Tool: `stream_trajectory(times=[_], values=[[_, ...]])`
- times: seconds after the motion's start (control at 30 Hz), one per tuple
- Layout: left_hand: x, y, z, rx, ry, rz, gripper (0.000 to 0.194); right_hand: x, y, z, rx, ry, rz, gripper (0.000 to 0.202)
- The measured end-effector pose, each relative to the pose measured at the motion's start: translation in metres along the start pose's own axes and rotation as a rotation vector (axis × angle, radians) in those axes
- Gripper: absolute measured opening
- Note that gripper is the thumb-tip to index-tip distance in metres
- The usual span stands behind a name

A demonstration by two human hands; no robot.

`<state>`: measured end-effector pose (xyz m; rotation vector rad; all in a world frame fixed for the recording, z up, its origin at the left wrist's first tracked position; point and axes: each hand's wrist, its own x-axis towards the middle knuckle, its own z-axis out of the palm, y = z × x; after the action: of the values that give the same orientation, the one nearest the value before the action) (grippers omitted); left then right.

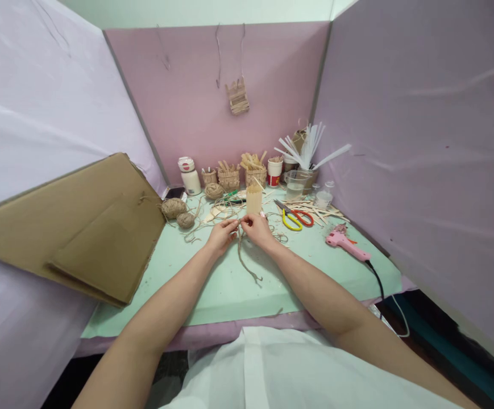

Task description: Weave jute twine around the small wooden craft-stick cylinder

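Observation:
Both hands meet at the middle of the table over a length of jute twine [241, 254]. My left hand [222, 236] pinches it between thumb and fingers. Close beside it, my right hand [256, 229] is closed on the same twine. A braided-looking tail of it hangs from the fingers and lies on the green tabletop toward me, its end frayed. Just behind my hands stands a pale, upright wooden-stick holder [254, 200]. The fingertips hide the exact spot where the twine is gripped.
Balls of twine [174, 208] sit to the left near leaning cardboard [97, 238]. Scissors [291, 218] with yellow handles, red-handled scissors [304, 217] and a pink glue gun [347, 244] lie right. Stick-filled baskets [228, 179], a white bottle [189, 176] and cups [274, 172] line the back.

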<state>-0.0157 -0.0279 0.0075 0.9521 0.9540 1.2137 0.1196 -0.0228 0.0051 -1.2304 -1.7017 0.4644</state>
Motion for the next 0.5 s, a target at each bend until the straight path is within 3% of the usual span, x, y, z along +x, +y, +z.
stream_trajectory(times=[0.5], values=[[-0.0019, 0.0028, 0.003, 0.066, 0.068, 0.052, 0.028, -0.0014, -0.0027, -0.0014, 0.024, 0.068, -0.059, 0.016]])
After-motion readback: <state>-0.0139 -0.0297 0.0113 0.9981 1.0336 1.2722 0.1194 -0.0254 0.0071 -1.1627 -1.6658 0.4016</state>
